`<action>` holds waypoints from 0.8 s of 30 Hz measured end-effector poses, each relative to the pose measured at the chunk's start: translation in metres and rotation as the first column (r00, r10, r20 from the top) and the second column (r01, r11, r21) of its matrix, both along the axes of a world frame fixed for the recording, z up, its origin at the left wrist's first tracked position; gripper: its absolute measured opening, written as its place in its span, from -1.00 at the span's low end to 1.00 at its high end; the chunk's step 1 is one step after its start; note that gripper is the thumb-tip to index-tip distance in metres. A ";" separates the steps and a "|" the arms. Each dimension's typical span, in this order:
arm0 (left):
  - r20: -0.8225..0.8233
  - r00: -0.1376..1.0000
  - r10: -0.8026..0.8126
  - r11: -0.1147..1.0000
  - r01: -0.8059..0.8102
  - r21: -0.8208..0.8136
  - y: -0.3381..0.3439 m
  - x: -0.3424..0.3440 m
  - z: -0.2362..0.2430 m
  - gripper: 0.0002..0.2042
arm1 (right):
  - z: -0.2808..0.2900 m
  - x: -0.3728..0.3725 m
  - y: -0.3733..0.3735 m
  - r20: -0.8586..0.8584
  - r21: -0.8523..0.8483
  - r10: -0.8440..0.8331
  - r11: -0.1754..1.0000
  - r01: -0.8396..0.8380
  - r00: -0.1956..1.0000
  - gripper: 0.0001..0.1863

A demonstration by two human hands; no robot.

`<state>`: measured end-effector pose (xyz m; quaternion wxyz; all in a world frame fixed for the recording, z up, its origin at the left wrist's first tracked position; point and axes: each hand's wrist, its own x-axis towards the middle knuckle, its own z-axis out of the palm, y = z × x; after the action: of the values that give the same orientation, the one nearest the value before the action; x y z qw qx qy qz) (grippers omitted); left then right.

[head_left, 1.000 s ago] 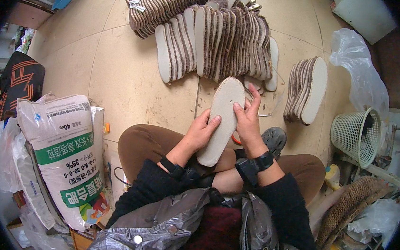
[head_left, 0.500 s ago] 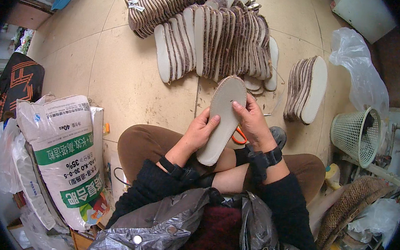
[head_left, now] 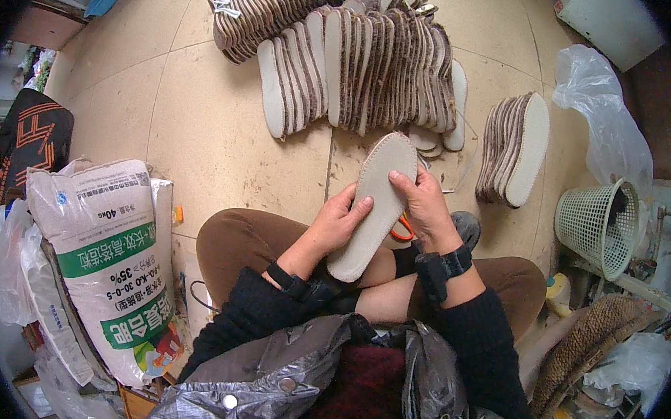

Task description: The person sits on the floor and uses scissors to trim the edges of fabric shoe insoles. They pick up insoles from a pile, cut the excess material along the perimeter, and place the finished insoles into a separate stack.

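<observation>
A pale shoe insole (head_left: 377, 213) with a stitched edge is held tilted over my crossed legs, its sole face toward me. My left hand (head_left: 340, 222) grips its left side, thumb on the face. On the upper right side, my right hand (head_left: 422, 201) closes around it, thumb pressed near the middle; the other fingers are behind. Orange-handled scissors (head_left: 403, 229) show partly under my right hand. Beyond lies a long row of insoles (head_left: 387, 74) with brown fuzzy edges. To the right stands a smaller stack of insoles (head_left: 512, 149).
A tied bundle of insoles (head_left: 277, 9) lies at the far left. White printed sacks (head_left: 101, 245) stand at my left. On the right are a plastic basket (head_left: 595, 228), a clear plastic bag (head_left: 603, 113) and a woven brown item (head_left: 594, 352). Fibre scraps litter the tiled floor (head_left: 223, 128).
The insole has shifted and turned slightly in my hands, its top end now a little further right. A small dark spot on its face near my right thumb no longer shows.
</observation>
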<state>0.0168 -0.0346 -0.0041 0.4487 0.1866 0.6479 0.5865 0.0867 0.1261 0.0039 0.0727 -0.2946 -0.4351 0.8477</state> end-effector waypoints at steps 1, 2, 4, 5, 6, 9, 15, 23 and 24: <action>-0.008 1.000 0.013 1.000 -0.013 0.008 0.000 0.000 0.000 -0.65 | 0.000 0.000 0.000 -0.005 0.004 -0.002 1.000 0.002 1.000 -0.70; -0.011 1.000 0.024 1.000 -0.024 0.004 0.001 0.001 -0.001 -0.65 | -0.001 0.000 -0.001 -0.010 0.007 -0.004 1.000 0.004 1.000 -0.71; -0.031 0.999 0.030 0.999 -0.029 0.029 0.001 0.001 -0.001 -0.65 | -0.001 -0.001 -0.001 -0.014 0.015 -0.009 1.000 0.009 1.000 -0.72; -0.037 0.999 0.029 0.999 -0.028 0.029 0.001 0.002 -0.002 -0.65 | -0.001 0.000 -0.002 -0.013 0.020 -0.011 1.000 0.011 1.000 -0.72; -0.047 0.999 0.018 1.000 -0.017 0.022 0.001 0.002 -0.002 -0.65 | 0.000 -0.001 -0.002 -0.015 0.027 -0.018 0.999 0.018 1.000 -0.72; -0.038 0.999 -0.010 1.000 0.010 0.001 0.000 0.001 -0.002 -0.64 | 0.001 -0.001 -0.004 -0.013 -0.008 -0.021 1.000 0.021 1.000 -0.72; 0.009 1.000 0.003 1.000 -0.004 0.014 -0.001 -0.001 -0.005 -0.63 | 0.004 -0.003 -0.003 -0.086 -0.260 -0.093 0.963 0.067 0.992 -0.69; -0.147 0.987 -0.059 0.998 0.055 -0.029 -0.001 -0.001 -0.004 -0.63 | -0.002 -0.002 -0.003 -0.015 -0.006 -0.032 0.999 0.032 0.999 -0.73; -0.153 0.986 -0.058 0.998 0.052 -0.038 -0.001 -0.001 -0.003 -0.63 | -0.002 -0.002 -0.004 -0.020 0.004 -0.041 0.999 0.041 0.999 -0.73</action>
<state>0.0158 -0.0353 -0.0067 0.4163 0.2417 0.6851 0.5468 0.0847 0.1222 0.0022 0.0952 -0.2947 -0.4302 0.8479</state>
